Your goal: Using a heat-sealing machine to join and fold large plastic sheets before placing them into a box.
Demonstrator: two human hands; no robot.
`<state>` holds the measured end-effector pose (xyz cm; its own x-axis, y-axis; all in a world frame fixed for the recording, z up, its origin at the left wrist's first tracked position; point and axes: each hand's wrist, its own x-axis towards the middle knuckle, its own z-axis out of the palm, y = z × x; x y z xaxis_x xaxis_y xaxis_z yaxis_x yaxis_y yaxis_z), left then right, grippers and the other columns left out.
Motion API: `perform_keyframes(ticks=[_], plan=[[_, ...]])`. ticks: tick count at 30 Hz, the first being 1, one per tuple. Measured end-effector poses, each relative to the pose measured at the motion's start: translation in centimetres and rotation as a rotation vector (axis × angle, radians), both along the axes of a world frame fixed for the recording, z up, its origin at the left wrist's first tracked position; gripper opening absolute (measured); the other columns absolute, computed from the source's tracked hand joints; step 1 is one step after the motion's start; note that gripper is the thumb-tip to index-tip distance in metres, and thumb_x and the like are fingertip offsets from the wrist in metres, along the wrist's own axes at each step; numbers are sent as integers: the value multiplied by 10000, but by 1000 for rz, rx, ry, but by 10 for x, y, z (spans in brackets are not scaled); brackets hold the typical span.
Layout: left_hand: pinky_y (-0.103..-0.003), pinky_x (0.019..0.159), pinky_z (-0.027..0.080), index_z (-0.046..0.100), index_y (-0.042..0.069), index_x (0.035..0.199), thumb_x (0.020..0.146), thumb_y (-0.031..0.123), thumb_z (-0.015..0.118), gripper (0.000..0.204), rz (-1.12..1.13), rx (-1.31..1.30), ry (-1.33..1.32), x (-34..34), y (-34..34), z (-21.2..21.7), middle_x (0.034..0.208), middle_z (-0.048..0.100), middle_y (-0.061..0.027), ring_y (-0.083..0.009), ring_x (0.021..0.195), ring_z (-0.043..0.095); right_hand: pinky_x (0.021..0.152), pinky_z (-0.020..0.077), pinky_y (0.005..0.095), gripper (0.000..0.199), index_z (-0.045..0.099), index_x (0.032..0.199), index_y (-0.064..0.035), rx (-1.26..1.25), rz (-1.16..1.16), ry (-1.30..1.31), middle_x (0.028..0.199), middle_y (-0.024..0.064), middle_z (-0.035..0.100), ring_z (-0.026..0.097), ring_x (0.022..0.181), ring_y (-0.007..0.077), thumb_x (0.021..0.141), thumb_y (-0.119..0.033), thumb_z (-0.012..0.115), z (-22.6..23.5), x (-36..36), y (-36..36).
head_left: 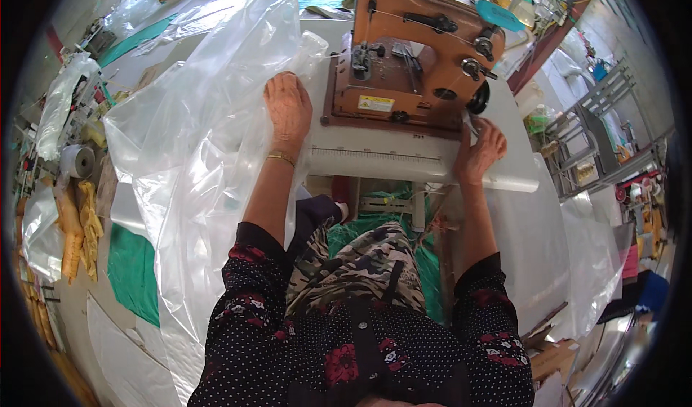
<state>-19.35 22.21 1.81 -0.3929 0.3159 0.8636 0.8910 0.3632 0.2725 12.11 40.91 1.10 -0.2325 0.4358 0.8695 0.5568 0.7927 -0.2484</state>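
A large sheet of clear plastic film [209, 112] lies in folds over the left of the table and hangs down beside me. My left hand [288, 112] has its fingers curled closed on the film's right edge, left of a brown sewing machine [425, 108]. The machine's needle and presser foot [362, 60] stand beyond that hand, apart from it. At the machine's right front corner is my right hand [483, 151], fingers bent together by the black handwheel [478, 99]. A small pale, shiny piece shows at its fingertips, too small to name.
A ruler scale [375, 153] runs along the white table's front edge. Tweezer-like metal tools [408, 65] lie on the machine bed. A blue-green tray [500, 16] sits on top of the machine. More clear plastic [591, 256] hangs at right, near a grey metal rack [602, 133].
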Motion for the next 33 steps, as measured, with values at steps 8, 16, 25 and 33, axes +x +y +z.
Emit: perform_keyframes(ticks=[8, 16, 25, 33], plan=[[-457, 925, 379, 522, 46, 943, 828, 66, 567, 125, -28, 28, -4, 0, -3, 0, 940, 535, -128, -323, 936, 513, 856, 439, 433, 350, 602, 1167, -59, -336, -208, -611, 1062, 137, 598, 563, 1016, 318, 857, -218, 628, -5, 55, 34], [-467, 951, 365, 521, 42, 930, 828, 74, 558, 113, -13, 75, -8, 0, -6, 2, 923, 531, -134, -326, 934, 510, 782, 475, 478, 219, 626, 1034, -4, -465, 368, -623, 925, 238, 624, 609, 867, 399, 914, -151, 516, 34, 51, -39], [-473, 994, 344, 524, 46, 937, 824, 74, 563, 123, -19, 86, -20, -1, -8, 2, 922, 534, -123, -311, 936, 521, 734, 496, 443, 334, 600, 1142, -28, -195, 416, -547, 967, 171, 644, 644, 877, 354, 945, -292, 545, 97, -75, -123], [-482, 1019, 323, 530, 57, 951, 835, 101, 570, 131, 1, 75, -41, -1, -6, 0, 948, 541, -113, -296, 965, 526, 654, 557, 394, 271, 608, 1023, 18, 56, 152, -710, 956, 179, 653, 681, 830, 324, 902, -223, 583, 111, -190, -102]])
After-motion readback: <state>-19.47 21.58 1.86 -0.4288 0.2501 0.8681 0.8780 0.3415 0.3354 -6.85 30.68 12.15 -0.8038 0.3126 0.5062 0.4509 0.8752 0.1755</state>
